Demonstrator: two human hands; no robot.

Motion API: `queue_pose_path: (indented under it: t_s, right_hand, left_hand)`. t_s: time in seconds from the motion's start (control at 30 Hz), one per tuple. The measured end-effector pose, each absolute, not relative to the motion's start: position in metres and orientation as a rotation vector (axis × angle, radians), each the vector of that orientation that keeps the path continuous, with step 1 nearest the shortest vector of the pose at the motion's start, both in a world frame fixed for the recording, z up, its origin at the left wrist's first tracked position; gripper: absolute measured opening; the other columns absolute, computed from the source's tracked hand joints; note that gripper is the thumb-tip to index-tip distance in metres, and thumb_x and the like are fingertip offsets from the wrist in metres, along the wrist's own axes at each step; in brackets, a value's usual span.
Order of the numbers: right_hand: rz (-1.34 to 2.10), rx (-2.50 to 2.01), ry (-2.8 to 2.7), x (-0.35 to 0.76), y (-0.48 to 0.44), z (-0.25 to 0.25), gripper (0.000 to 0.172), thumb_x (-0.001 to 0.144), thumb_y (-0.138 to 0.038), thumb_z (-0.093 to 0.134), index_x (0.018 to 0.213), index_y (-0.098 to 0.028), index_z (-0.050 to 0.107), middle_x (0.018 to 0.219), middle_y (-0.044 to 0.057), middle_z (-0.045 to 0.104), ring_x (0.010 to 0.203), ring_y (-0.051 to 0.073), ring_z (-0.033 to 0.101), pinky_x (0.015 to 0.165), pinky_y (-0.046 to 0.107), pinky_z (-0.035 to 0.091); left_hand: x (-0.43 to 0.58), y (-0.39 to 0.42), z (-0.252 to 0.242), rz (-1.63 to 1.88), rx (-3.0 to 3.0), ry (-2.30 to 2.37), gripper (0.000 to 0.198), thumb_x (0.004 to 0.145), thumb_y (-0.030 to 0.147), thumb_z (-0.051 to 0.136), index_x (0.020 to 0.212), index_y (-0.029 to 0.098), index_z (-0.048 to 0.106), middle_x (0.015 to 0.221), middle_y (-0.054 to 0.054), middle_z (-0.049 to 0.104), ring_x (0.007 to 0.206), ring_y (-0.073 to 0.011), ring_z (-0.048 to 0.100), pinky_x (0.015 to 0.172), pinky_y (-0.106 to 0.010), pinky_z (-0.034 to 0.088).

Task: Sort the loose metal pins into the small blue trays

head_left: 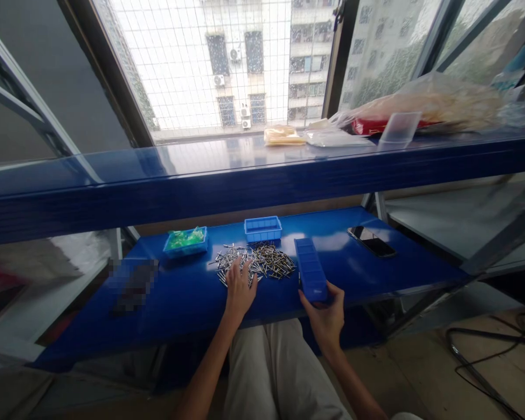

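My left hand rests its fingertips on a pile of thin silvery metal pins, fingers spread. Darker, brassy metal pins lie in a second heap right beside it, the two heaps touching. In my right hand is the near end of a long blue plastic box, thumb on one side and fingers on the other. The box stands just right of the darker pins; whether it holds anything is not clear. Behind the heaps sits a smaller light-blue tray.
A blue bin with green plastic stuff is at the back left. A phone lies on the blue table at right. Over the table's back runs a blue shelf bearing plastic bags and a clear cup.
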State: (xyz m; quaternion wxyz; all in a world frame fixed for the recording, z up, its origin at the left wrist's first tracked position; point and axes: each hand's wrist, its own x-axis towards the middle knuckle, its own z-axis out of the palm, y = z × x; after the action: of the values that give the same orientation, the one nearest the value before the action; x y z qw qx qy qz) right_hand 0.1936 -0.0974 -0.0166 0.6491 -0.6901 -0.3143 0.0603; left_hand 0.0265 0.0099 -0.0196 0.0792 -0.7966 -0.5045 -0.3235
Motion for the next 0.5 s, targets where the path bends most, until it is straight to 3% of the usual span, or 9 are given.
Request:
queue_pose_path:
  t_s: [0.33, 0.5]
  right_hand:
    - [0.143, -1.427, -0.793, 0.206, -0.077, -0.012, 0.054, 0.055, -0.039, 0.073, 0.098, -0.019, 0.047, 0.106, 0.010, 0.054, 0.086, 0.022, 0.056, 0.058, 0.030, 0.053]
    - [0.259, -1.330, -1.048, 0.219, -0.041, 0.025, 0.059, 0.056, -0.038, 0.072, 0.105, -0.019, 0.046, 0.098, 0.009, 0.055, 0.089, 0.025, 0.056, 0.055, 0.031, 0.053]
  left_hand:
    - [0.026, 0.008, -0.020, -1.071, -2.308, -1.465, 0.028, 0.082, 0.022, 0.041, 0.107, 0.020, 0.052, 0.122, -0.012, 0.046, 0.119, -0.0275, 0.037, 0.092, -0.046, 0.035]
    - [0.027, 0.008, -0.020, -1.113, -2.344, -1.407, 0.026, 0.082, 0.019, 0.040, 0.104, 0.021, 0.053, 0.121, -0.010, 0.048, 0.119, -0.0259, 0.038, 0.092, -0.045, 0.036]
